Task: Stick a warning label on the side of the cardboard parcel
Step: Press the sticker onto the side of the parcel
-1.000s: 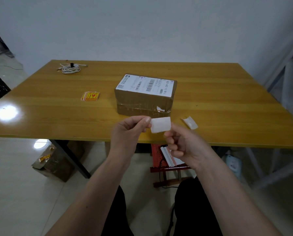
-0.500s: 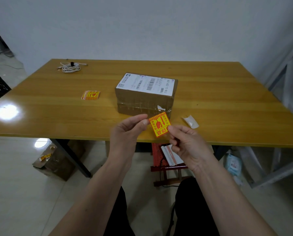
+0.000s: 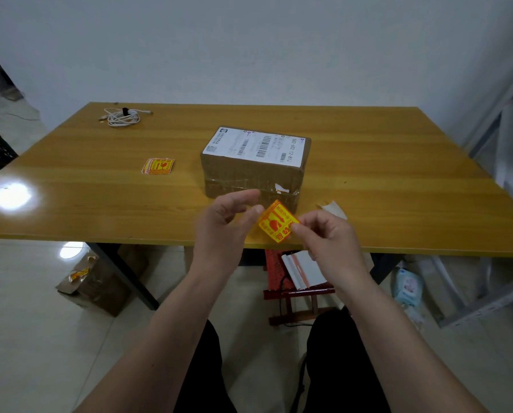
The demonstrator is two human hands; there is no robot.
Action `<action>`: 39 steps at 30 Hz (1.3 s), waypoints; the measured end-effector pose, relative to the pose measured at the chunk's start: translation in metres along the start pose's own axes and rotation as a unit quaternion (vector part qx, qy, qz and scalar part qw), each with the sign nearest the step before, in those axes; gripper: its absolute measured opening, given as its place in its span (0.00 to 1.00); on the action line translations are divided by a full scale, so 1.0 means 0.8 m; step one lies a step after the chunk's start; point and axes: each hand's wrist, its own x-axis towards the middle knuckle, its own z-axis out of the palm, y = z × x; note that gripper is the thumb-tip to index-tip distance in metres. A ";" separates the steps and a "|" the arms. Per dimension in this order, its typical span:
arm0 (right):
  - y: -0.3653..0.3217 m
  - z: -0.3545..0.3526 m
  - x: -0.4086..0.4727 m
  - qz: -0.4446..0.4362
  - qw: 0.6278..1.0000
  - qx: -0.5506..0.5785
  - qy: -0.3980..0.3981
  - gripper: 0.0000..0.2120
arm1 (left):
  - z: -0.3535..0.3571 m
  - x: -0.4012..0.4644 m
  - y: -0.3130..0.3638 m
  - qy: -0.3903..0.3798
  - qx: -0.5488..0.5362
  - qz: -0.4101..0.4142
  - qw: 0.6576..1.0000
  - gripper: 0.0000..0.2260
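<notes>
The right hand [image 3: 328, 242] has its thumb and forefinger closed on the right corner of a yellow and red warning label [image 3: 276, 222], which is tilted like a diamond with its printed face toward the camera. The left hand [image 3: 222, 225] sits at the label's other side: its thumb tip meets the upper left edge, while the forefinger above is spread loosely and does not seem to press on it, so that hand looks to be steadying or letting go rather than gripping. Whether the backing paper is already off cannot be told from this side.

Just beyond the fingers, and a little above them in the view, stands the cardboard parcel [image 3: 253, 168] on the wooden table [image 3: 398, 186], its near side facing the hands and bare of any warning label. That side carries bands of clear tape and a small torn white scrap. A white shipping label covers its top.

Right of the right hand's knuckles lies a curled piece of white paper [image 3: 332, 207], perhaps peeled backing. Well off to the left of the left hand rests a small stack of spare labels [image 3: 158, 166], and far beyond them a coiled white cable [image 3: 122, 116].

So the label is in hand and held near the parcel; carrying it across, laying it on the side and pressing it flat are all left to do.
</notes>
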 end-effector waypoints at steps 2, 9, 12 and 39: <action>-0.002 0.002 0.000 -0.078 0.988 -0.131 -0.010 0.07 | 0.000 0.002 -0.001 -0.017 0.087 0.067 0.994 0.13; -0.007 0.007 -0.010 -0.119 0.974 -0.189 -0.038 0.05 | 0.006 -0.005 0.002 -0.041 0.410 0.197 0.890 0.07; -0.002 0.007 -0.011 -0.093 0.979 -0.176 -0.038 0.04 | 0.007 -0.008 -0.001 -0.038 0.410 0.188 0.891 0.05; -0.019 0.036 -0.015 -0.020 0.996 0.069 0.049 0.02 | 0.007 -0.025 -0.004 0.037 -0.313 -0.291 0.903 0.07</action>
